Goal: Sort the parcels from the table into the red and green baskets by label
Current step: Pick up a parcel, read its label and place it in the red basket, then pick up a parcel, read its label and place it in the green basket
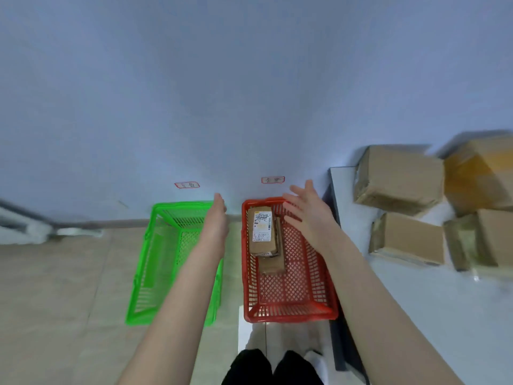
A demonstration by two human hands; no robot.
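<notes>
A red basket stands on the floor with a labelled cardboard parcel lying on top of another parcel inside it. To its left stands a green basket, and nothing shows inside it. My right hand hovers open over the red basket's far right side, empty. My left hand is stretched out flat between the two baskets, holding nothing. Several cardboard parcels lie on the white table at the right.
Two small red-framed labels are stuck on the wall, one above the green basket and one above the red basket. The table's dark edge runs close beside the red basket. Tiled floor spreads to the left.
</notes>
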